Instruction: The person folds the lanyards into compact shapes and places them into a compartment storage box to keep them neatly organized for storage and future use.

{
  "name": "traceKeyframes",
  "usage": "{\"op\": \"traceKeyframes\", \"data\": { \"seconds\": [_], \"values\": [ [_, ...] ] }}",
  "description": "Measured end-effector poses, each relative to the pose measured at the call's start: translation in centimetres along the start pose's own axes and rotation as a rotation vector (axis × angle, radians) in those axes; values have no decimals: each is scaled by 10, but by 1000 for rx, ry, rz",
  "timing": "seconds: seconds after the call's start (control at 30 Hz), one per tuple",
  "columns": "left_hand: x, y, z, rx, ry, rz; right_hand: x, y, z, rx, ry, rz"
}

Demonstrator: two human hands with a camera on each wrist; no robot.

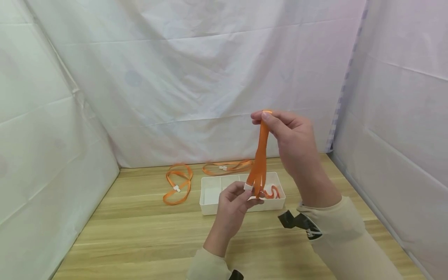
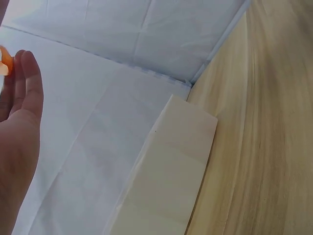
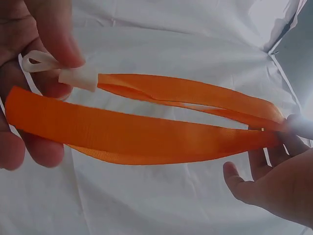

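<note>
Head view: a folded orange ribbon lanyard (image 1: 260, 160) is pinched by the fingers (image 1: 284, 116) of the right hand (image 1: 296, 136), its white plastic clip (image 1: 248, 187) by the left hand (image 1: 232, 205).

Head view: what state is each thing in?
Held lanyard: folded, held up between both hands
Right hand: pinching the lanyard's top
Left hand: pinching its white clip
White box: upright, open-topped
Orange strap inside: curled
Back lanyard: loosely looped
Leftmost lanyard: loosely looped, crossing itself
</note>
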State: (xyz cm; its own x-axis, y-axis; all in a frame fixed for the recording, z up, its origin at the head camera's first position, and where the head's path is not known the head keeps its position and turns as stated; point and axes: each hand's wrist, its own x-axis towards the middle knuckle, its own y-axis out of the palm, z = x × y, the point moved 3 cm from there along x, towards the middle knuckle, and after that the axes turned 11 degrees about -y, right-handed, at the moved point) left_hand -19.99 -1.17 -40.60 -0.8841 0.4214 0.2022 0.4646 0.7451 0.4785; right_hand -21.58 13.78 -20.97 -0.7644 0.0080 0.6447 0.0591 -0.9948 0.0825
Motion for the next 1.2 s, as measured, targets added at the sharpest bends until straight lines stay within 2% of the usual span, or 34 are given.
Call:
{"op": "traceKeyframes", "data": {
  "seconds": [0.2,0.4,0.5,0.73,0.83,0.97,1.07,1.2],
  "values": [
    [2,0,-3,26,-32,-22,-1,1,-1,-48,0,16],
    [2,1,-4,25,-51,3,-1,2,-1,-32,17,16],
    [3,1,-3,22,-81,-17,-3,4,2,23,18,22],
    [10,-3,-5,52,-116,-95,-10,9,16,263,40,55],
    [12,-5,-7,76,-115,-137,-12,10,20,313,66,63],
    [11,-9,-7,119,-127,-201,-14,11,22,326,109,61],
    [9,-9,-7,156,-103,-216,-14,10,22,318,126,66],
    [8,-8,-7,225,-26,-220,-13,10,23,313,127,75]
  ]
}}
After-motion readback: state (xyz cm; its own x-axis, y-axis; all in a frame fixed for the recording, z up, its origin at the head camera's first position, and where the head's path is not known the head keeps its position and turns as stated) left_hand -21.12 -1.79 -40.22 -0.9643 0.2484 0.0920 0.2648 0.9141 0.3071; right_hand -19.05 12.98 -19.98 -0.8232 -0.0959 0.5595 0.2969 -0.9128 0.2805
